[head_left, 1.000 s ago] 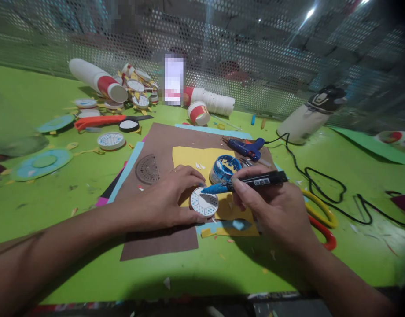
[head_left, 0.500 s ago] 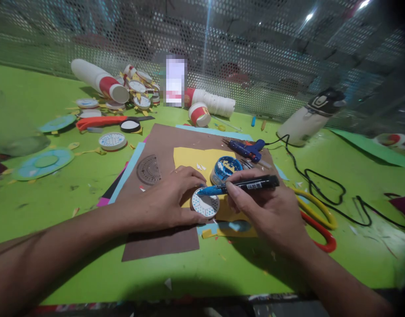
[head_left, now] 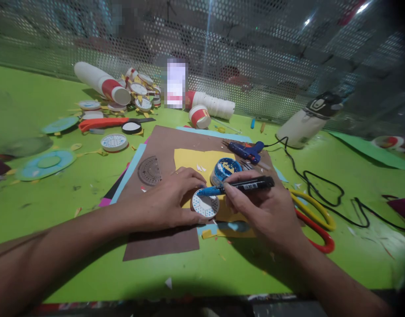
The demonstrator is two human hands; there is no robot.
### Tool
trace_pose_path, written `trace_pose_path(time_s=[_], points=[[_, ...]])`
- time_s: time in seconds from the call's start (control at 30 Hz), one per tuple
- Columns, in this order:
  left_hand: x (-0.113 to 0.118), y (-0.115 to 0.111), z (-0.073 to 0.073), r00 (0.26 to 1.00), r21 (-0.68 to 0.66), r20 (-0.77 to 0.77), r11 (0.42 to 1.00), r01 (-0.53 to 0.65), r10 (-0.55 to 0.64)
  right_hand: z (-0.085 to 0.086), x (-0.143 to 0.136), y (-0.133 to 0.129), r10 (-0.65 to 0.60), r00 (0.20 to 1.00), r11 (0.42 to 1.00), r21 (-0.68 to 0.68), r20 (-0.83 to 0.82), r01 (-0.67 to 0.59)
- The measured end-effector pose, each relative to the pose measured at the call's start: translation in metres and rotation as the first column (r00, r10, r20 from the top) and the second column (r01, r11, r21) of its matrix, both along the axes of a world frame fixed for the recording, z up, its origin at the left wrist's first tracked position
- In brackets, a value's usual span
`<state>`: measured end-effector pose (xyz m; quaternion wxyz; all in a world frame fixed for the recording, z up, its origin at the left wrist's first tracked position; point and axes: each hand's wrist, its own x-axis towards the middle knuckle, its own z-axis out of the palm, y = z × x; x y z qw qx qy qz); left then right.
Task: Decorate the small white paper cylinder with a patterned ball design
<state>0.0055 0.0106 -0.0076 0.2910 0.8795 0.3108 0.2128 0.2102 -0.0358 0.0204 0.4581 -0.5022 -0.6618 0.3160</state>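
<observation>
Between the thumb and fingers of my left hand (head_left: 176,198) is a small white disc (head_left: 205,207), marked with lines and blue and dark dots. It lies over brown and yellow paper. My right hand (head_left: 265,207) grips a black marker (head_left: 252,184) whose front end is smeared blue. The blue tip touches or hovers just above the upper left of the disc; I cannot tell which. Just behind the marker stands an open jar of blue paint (head_left: 226,169), with paint around its rim.
A protractor (head_left: 149,171) lies on brown paper (head_left: 163,141). Behind the jar rests a blue glue gun (head_left: 247,150) with a black cord. Scissors (head_left: 318,220) lie by my right wrist. Paper cups (head_left: 211,105), a utility knife (head_left: 103,123), decorated discs (head_left: 114,142) and a bottle (head_left: 308,119) lie around the green table.
My right hand and the marker have shifted very slightly left. The left hand keeps its hold on the disc. The whole view has moved a little.
</observation>
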Motion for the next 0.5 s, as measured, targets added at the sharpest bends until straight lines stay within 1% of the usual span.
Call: trace_pose_path(time_s=[0.13, 0.33, 0.5], points=[[0.0000, -0.0007, 0.0000, 1.000, -0.007, 0.000, 1.000, -0.009, 0.009, -0.0019, 0.0004, 0.0007, 0.007, 1.000, 1.000, 0.004, -0.008, -0.007], [0.0005, -0.0014, 0.0007, 1.000, -0.020, 0.015, 1.000, -0.008, 0.008, -0.0008, -0.0016, 0.0013, -0.008, 0.999, 0.998, 0.055, 0.045, 0.006], [-0.0001, -0.0022, 0.0020, 0.999, -0.024, 0.031, 1.000, -0.009, 0.010, -0.0019, -0.0034, 0.0006, -0.034, 0.999, 0.995, 0.091, 0.042, 0.030]])
